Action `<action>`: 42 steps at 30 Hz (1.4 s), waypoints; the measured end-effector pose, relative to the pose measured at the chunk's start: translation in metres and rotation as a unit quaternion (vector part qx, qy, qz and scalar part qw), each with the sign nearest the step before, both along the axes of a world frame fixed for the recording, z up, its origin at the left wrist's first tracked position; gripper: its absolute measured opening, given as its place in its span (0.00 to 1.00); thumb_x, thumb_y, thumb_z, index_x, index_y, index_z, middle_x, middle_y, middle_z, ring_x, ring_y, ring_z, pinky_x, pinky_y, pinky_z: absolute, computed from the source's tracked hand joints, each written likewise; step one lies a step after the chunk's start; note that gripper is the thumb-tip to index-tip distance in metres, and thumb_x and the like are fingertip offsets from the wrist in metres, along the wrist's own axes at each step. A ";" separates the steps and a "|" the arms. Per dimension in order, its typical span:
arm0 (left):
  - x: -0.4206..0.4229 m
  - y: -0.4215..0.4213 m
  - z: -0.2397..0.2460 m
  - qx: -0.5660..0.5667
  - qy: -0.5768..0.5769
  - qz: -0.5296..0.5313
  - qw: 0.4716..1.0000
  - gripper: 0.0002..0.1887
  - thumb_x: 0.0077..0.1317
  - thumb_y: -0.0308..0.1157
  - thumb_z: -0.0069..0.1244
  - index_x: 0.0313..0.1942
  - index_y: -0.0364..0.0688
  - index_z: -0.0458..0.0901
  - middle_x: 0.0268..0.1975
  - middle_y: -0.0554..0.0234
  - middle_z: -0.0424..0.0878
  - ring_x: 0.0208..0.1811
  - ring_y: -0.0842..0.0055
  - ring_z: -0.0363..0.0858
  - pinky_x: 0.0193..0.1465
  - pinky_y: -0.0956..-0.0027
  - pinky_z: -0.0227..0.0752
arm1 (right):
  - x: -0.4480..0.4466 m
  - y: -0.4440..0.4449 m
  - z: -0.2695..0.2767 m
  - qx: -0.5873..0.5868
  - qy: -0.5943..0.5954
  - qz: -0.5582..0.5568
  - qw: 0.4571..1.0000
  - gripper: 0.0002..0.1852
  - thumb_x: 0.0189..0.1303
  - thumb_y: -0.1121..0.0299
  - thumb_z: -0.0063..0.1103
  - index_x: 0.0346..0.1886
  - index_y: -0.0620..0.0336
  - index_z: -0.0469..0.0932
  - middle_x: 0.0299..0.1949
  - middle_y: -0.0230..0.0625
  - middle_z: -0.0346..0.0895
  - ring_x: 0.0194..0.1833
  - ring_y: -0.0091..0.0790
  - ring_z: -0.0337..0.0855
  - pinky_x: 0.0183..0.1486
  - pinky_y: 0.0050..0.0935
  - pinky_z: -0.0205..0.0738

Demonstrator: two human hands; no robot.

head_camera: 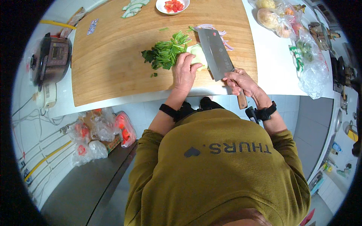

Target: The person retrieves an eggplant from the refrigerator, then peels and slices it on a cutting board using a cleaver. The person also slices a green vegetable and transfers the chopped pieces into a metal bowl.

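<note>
My right hand point(239, 82) grips a Chinese cleaver point(216, 53) where the wooden handle meets the blade. The blade lies beside the right edge of a pale green vegetable piece point(198, 53), partly over the sliced purple onion point(226, 42). With bent fingers, my left hand point(186, 69) presses on the vegetable piece from its left side. Chopped leafy green stalks point(169, 52) are heaped just left of that hand. All of this rests on a large wooden cutting board point(118, 67). Farther back are pale green slices point(134, 8) and a white bowl point(159, 6) of diced red vegetable.
An electric pressure cooker point(52, 60) stands left of the board. Bagged produce point(271, 18) and a clear plastic bag point(312, 76) lie on the counter at right. Below the counter, at left, are more bags of red produce point(124, 128). The board's front edge is near my forearms.
</note>
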State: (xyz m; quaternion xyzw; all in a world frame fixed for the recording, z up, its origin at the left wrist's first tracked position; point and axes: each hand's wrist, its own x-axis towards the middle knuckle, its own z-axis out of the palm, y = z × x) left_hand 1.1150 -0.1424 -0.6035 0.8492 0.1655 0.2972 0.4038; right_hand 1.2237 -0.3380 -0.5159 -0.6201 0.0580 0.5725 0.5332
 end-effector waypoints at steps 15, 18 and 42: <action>0.000 0.000 0.004 -0.043 -0.001 0.014 0.999 0.14 0.53 0.29 0.63 0.38 0.36 0.80 0.42 0.60 0.78 0.32 0.70 0.81 0.37 0.67 0.76 | 0.006 0.021 -0.016 0.035 -0.014 0.029 0.999 0.09 0.64 0.69 0.55 0.35 0.65 0.69 0.14 0.26 0.62 0.10 0.17 0.57 0.09 0.22 0.55; -0.001 0.002 0.002 -0.099 -0.010 0.028 0.995 0.10 0.55 0.28 0.60 0.36 0.36 0.80 0.41 0.59 0.79 0.36 0.68 0.82 0.38 0.67 0.76 | 0.001 0.000 -0.012 -0.024 -0.005 0.055 0.998 0.09 0.63 0.69 0.56 0.35 0.66 0.70 0.14 0.27 0.61 0.09 0.17 0.56 0.09 0.22 0.53; -0.003 0.005 -0.001 -0.020 -0.032 0.020 0.999 0.03 0.59 0.24 0.56 0.32 0.34 0.80 0.39 0.55 0.80 0.39 0.64 0.81 0.43 0.67 0.75 | -0.027 0.062 -0.014 0.025 -0.161 0.040 0.986 0.15 0.68 0.60 0.55 0.28 0.60 0.72 0.14 0.25 0.63 0.09 0.18 0.60 0.09 0.21 0.55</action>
